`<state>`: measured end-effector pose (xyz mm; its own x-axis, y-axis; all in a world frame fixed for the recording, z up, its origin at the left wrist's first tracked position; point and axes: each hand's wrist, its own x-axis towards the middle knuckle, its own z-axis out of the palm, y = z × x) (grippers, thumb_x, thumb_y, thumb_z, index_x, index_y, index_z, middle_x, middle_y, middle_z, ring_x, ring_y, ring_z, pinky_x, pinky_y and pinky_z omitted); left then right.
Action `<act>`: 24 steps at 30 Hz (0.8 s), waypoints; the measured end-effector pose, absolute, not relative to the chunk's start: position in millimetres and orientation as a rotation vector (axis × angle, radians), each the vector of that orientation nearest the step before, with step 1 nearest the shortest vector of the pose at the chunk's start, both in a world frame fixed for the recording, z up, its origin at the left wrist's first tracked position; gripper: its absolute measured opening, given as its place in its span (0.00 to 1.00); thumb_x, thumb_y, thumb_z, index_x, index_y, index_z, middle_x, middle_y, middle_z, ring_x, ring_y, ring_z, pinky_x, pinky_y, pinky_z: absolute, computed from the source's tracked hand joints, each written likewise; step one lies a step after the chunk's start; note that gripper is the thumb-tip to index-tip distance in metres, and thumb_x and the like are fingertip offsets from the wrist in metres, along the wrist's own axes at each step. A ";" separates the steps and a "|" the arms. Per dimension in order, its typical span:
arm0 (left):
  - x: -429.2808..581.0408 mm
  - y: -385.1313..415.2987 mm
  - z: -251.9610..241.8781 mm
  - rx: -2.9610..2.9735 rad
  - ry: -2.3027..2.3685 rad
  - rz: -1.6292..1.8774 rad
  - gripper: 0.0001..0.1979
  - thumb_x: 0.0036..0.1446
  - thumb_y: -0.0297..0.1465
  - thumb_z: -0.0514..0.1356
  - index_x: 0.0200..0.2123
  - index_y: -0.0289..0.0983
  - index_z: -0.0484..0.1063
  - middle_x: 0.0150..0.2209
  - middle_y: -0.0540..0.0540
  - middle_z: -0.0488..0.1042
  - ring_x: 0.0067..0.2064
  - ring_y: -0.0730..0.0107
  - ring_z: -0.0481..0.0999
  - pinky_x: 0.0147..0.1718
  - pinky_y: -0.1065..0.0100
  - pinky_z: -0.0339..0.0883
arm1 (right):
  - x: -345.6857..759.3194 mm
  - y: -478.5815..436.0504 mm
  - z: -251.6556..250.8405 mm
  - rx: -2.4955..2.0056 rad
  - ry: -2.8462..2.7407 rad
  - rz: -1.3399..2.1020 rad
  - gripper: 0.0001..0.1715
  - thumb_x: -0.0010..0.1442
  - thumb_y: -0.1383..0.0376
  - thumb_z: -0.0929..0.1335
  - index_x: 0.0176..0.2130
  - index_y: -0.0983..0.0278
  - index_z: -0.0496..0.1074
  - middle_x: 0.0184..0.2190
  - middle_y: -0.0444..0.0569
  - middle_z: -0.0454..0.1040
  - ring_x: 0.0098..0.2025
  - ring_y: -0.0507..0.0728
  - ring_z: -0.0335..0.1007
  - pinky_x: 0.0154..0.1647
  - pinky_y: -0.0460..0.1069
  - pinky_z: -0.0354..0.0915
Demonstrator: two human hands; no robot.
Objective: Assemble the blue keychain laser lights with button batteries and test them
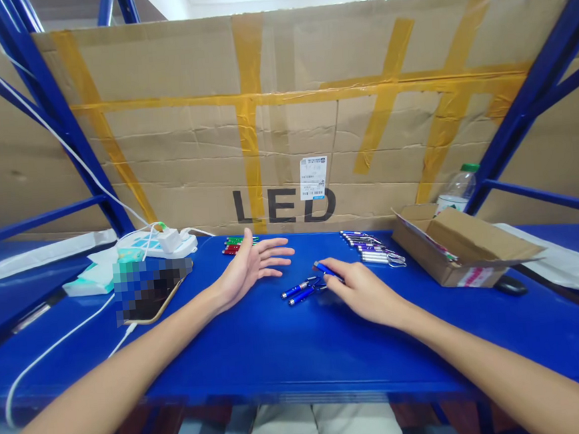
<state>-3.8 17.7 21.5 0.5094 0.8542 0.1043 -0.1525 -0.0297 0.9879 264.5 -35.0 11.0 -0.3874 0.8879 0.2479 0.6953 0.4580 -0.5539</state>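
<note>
My right hand (358, 286) is closed around a blue penlight (330, 271), a slim metal tube whose far end sticks out past my fingers. Just left of that hand, two more blue penlights (300, 293) with silvery ends and metal clips lie on the blue table. My left hand (258, 263) hovers open, fingers spread and palm turned inward, with nothing in it. Behind it lie green penlights (235, 240) and red penlights (230, 250), partly hidden by the thumb. Beyond my right hand sits a row of black, purple and silver penlights (369, 247) with clips.
An open cardboard box (443, 258) stands at right, with a bottle (460, 187) behind it and a black mouse (510, 285) beside it. At left are a phone (158, 294), a power strip (146, 243), a tissue pack (91, 276) and white cables. A large taped carton (200, 164) walls the back.
</note>
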 end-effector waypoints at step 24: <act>-5.4 20.4 17.6 1.373 0.639 0.896 0.48 0.68 0.67 0.40 0.64 0.37 0.74 0.64 0.31 0.76 0.63 0.42 0.75 0.53 0.54 0.69 | 258.0 -42.9 10.7 -1.236 -2.408 0.489 0.20 0.77 0.59 0.59 0.56 0.62 0.75 0.37 0.50 0.83 0.35 0.59 0.78 0.38 0.51 0.63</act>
